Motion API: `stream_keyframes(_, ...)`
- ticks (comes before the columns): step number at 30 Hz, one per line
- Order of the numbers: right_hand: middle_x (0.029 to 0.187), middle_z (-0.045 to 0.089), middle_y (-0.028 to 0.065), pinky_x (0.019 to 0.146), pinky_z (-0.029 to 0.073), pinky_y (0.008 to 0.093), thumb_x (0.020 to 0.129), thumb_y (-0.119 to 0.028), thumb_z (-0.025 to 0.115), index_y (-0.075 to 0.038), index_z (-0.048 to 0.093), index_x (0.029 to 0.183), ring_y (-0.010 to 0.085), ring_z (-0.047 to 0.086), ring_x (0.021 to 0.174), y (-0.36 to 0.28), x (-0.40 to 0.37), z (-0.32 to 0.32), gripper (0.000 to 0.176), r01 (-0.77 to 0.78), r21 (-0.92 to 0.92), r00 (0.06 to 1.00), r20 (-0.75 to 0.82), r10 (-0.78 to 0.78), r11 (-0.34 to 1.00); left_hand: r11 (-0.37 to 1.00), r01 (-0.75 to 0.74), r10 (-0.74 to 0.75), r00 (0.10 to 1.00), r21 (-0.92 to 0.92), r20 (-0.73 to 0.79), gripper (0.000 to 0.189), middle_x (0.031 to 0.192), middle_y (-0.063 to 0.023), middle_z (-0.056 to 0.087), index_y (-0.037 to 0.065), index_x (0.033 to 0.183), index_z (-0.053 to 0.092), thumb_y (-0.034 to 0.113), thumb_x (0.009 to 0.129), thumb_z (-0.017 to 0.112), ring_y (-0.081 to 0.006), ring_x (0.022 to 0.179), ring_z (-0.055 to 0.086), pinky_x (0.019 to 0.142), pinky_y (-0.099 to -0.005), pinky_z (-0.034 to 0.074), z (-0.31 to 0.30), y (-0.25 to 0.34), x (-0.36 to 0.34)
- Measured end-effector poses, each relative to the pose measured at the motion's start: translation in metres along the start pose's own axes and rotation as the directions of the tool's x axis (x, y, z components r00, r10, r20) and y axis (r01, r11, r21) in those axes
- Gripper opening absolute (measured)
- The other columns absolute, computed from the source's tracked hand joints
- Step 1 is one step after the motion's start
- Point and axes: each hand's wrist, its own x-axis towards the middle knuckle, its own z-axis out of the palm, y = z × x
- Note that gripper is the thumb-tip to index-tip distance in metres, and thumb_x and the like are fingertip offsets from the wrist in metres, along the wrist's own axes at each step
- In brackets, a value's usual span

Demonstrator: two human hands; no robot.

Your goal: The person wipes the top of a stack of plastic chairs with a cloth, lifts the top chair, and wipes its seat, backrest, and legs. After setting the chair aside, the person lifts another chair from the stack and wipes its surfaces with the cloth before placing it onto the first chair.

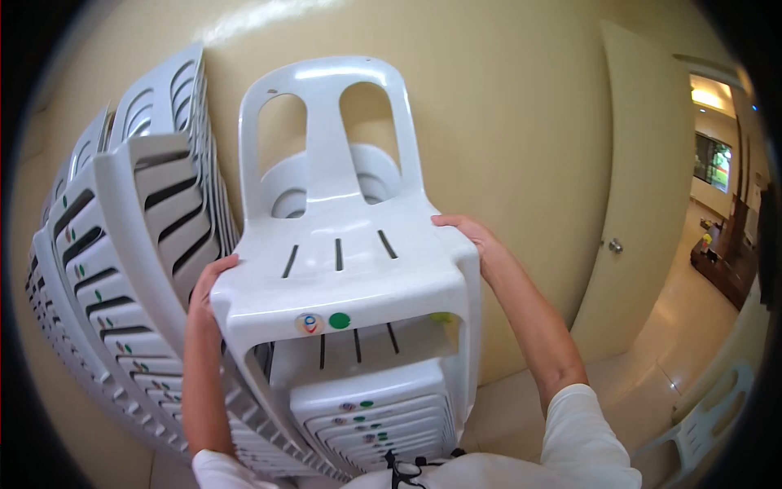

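Observation:
A white plastic chair (358, 285) with a looped backrest and three slots in its seat is in front of me. My left hand (213, 281) is closed on the left edge of the seat. On the right edge, my right hand (474, 235) grips with its fingertips over the top; the thumbs and undersides of both hands are mostly hidden. Beneath this chair stands a stack of similar white chairs (366, 397), with a visible gap between its top seat and the held one. Round stickers mark the front edges of the seats.
Tall stacks of white chairs (122, 306) stand close on my left. Behind is a beige wall (505, 106). To the right, an open door (643, 187) leads to a tiled room. Another white chair (705, 424) stands at the lower right.

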Motion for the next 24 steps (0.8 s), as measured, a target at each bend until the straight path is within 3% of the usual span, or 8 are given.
stream_keyframes(10, 0.104, 0.065, 0.0175, 0.083, 0.056, 0.0397, 0.082, -0.008, 0.063, 0.005, 0.055, 0.115, 0.0253, 0.067, 0.092, -0.042, -0.085, 0.048, 0.036, 0.154, 0.031, 0.986, 0.061, -0.156, 0.988, 0.952, -0.281, 0.280, 0.960, 0.125, 0.022, 0.024, 0.079, -0.0092, 0.067, 0.003, 0.095, 0.063, 0.020, 0.078, 0.065, -0.0234, 0.068, 0.065, 0.070, -0.0351, 0.055, 0.045, 0.056, -0.062)
stream_keyframes(12, 0.104, 0.066, 0.0166, 0.082, 0.056, 0.0398, 0.081, -0.009, 0.064, 0.004, 0.055, 0.115, 0.0252, 0.067, 0.091, -0.039, -0.110, 0.046, 0.037, 0.167, 0.035, 0.985, 0.047, -0.168, 0.985, 0.948, -0.297, 0.276, 0.946, 0.111, 0.171, 0.035, 0.098, -0.0119, 0.066, 0.002, 0.106, 0.061, 0.028, 0.083, 0.062, -0.0226, 0.086, 0.065, 0.082, -0.0332, 0.052, 0.043, 0.057, -0.073)
stream_keyframes(15, 0.103, 0.066, 0.0165, 0.081, 0.056, 0.0406, 0.081, -0.011, 0.065, 0.003, 0.055, 0.115, 0.0257, 0.067, 0.089, -0.031, -0.135, 0.042, 0.039, 0.246, -0.040, 0.968, -0.047, -0.248, 0.968, 0.848, -0.477, 0.438, 0.876, 0.230, 0.202, 0.036, 0.105, -0.0128, 0.063, 0.001, 0.111, 0.059, 0.027, 0.087, 0.058, -0.0232, 0.094, 0.062, 0.088, -0.0341, 0.048, 0.054, 0.042, -0.112)
stream_keyframes(17, 0.105, 0.065, 0.0173, 0.081, 0.056, 0.0410, 0.080, -0.014, 0.066, 0.003, 0.054, 0.117, 0.0262, 0.067, 0.090, -0.033, -0.154, 0.028, 0.043, 0.205, -0.006, 0.979, 0.026, -0.204, 0.979, 0.598, -0.681, 0.625, 0.726, 0.422, 0.287, 0.036, 0.111, -0.0134, 0.061, 0.000, 0.114, 0.058, 0.026, 0.089, 0.055, -0.0237, 0.100, 0.060, 0.092, -0.0347, 0.045, 0.065, 0.027, -0.141)
stream_keyframes(18, 0.105, 0.065, 0.0173, 0.081, 0.056, 0.0410, 0.080, -0.014, 0.066, 0.003, 0.054, 0.117, 0.0262, 0.067, 0.090, -0.033, -0.165, 0.021, 0.043, 0.184, -0.004, 0.982, 0.052, -0.184, 0.983, 0.378, -0.763, 0.706, 0.604, 0.525, 0.370, 0.036, 0.113, -0.0137, 0.060, 0.000, 0.115, 0.058, 0.025, 0.090, 0.054, -0.0239, 0.103, 0.058, 0.094, -0.0350, 0.044, 0.071, 0.020, -0.153)
stream_keyframes(21, 0.105, 0.065, 0.0182, 0.081, 0.056, 0.0411, 0.081, -0.015, 0.065, 0.003, 0.053, 0.119, 0.0272, 0.066, 0.091, -0.031, -0.195, 0.005, 0.044, 0.190, 0.008, 0.979, 0.072, -0.190, 0.982, -0.325, -0.725, 0.726, 0.220, 0.607, 0.651, 0.037, 0.121, -0.0146, 0.058, -0.001, 0.120, 0.056, 0.024, 0.093, 0.050, -0.0245, 0.111, 0.055, 0.100, -0.0359, 0.039, 0.095, 0.009, -0.186)
stream_keyframes(23, 0.106, 0.064, 0.0188, 0.083, 0.056, 0.0401, 0.082, -0.016, 0.062, 0.004, 0.052, 0.121, 0.0287, 0.066, 0.091, -0.028, -0.223, 0.001, 0.045, 0.306, 0.083, 0.952, 0.006, -0.307, 0.948, -0.516, -0.634, 0.688, 0.095, 0.577, 0.720, 0.037, 0.126, -0.0152, 0.056, -0.001, 0.122, 0.055, 0.023, 0.095, 0.047, -0.0250, 0.117, 0.053, 0.104, -0.0364, 0.037, 0.103, 0.008, -0.206)
stream_keyframes(24, 0.102, 0.066, 0.0178, 0.083, 0.055, 0.0401, 0.083, -0.020, 0.061, 0.004, 0.054, 0.118, 0.0280, 0.067, 0.089, -0.027, -0.239, -0.005, 0.043, 0.329, 0.099, 0.944, -0.020, -0.329, 0.939, -0.431, -0.632, 0.680, 0.241, 0.644, 0.692, 0.034, 0.124, -0.0150, 0.057, -0.001, 0.122, 0.055, 0.014, 0.092, 0.050, -0.0248, 0.116, 0.054, 0.104, -0.0371, 0.036, 0.101, 0.011, -0.212)
